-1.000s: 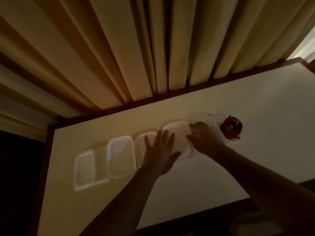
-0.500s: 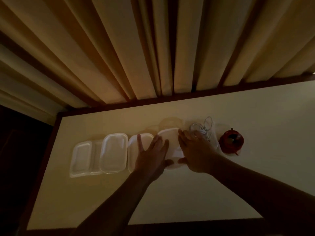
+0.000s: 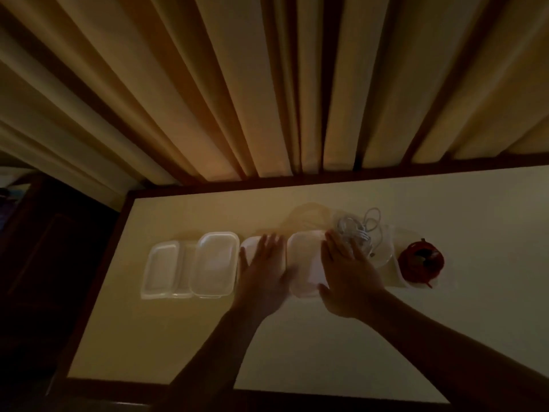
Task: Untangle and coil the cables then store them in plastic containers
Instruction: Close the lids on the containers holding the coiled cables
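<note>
Left hand (image 3: 264, 270) and right hand (image 3: 349, 276), palms down with fingers extended, flank a plastic container (image 3: 306, 263) on the bench (image 3: 297, 346); white cable (image 3: 355, 230) just beyond right fingertips

- We see a dim, warm-yellow scene; the pale matte tabletop (image 3: 297, 346) is the brightest surface, softly and evenly lit.
- Our left hand (image 3: 263, 275), right hand (image 3: 347, 278) and both forearms show as dark silhouettes, the fingertips smeared and soft.
- Left of the left hand, the translucent white rectangular plastic containers (image 3: 214, 263) carry a faint sheen.
- Beyond the hands, the pleated beige curtain (image 3: 267, 84) fans outward with wide-angle distortion, deep brown shadow between its folds.
- Far left of the hands, the corner sinks to near black.
</note>
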Action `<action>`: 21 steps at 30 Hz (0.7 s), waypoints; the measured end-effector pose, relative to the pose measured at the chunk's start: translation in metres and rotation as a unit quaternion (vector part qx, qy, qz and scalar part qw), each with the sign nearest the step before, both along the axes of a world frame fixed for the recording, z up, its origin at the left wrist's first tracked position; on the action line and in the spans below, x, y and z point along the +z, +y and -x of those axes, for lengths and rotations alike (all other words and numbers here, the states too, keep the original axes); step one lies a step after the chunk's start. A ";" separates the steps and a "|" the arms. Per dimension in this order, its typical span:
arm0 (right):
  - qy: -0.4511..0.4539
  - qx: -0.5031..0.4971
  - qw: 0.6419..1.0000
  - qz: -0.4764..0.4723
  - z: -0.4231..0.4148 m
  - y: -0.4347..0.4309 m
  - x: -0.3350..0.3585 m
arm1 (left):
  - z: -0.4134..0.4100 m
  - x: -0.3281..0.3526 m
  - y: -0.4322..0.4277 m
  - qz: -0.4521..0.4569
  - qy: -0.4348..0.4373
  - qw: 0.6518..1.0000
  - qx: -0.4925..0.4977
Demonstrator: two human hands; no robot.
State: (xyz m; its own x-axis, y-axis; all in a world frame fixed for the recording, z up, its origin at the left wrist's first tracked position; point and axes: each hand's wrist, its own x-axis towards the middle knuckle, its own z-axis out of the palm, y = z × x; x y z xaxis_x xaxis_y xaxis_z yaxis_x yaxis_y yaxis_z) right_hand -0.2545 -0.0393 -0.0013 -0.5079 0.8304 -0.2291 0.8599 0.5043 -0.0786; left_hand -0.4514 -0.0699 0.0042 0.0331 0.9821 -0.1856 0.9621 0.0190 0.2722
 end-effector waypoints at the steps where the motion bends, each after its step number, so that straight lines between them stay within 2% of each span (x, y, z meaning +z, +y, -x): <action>1: 0.015 0.005 1.000 -0.011 0.005 -0.002 0.001 | 0.015 0.000 -0.004 -0.057 -0.034 0.996 0.067; 3: 0.050 0.031 0.998 -0.035 0.019 -0.007 0.002 | 0.057 -0.006 -0.016 -0.138 -0.050 0.969 0.199; 4: 0.073 0.046 0.995 -0.047 0.029 -0.010 0.003 | 0.080 -0.008 -0.024 -0.145 -0.042 0.952 0.265; 8: 0.167 0.088 0.980 -0.065 0.079 -0.028 0.009 | 0.174 -0.020 -0.048 -0.033 -0.040 0.852 0.522; 10: 0.185 0.099 0.975 -0.078 0.103 -0.034 0.010 | 0.210 -0.030 -0.055 0.032 -0.063 0.833 0.549; 13: 0.198 0.105 0.973 -0.053 0.130 -0.034 0.006 | 0.243 -0.044 -0.060 0.092 -0.061 0.845 0.524; 16: 0.194 0.100 0.976 -0.012 0.142 -0.030 0.001 | 0.265 -0.057 -0.060 0.081 -0.097 0.842 0.525; 21: 0.202 0.088 0.975 0.016 0.159 -0.020 0.012 | 0.275 -0.052 -0.069 0.037 -0.222 0.796 0.562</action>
State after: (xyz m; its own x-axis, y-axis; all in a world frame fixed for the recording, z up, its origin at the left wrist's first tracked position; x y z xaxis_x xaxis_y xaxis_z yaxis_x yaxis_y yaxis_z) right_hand -0.4132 -0.0597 0.0103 -0.6954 0.7186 -0.0045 0.6564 0.6325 -0.4112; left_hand -0.7266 -0.1394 -0.0476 -0.7806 0.4238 -0.4593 0.1341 0.8314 0.5393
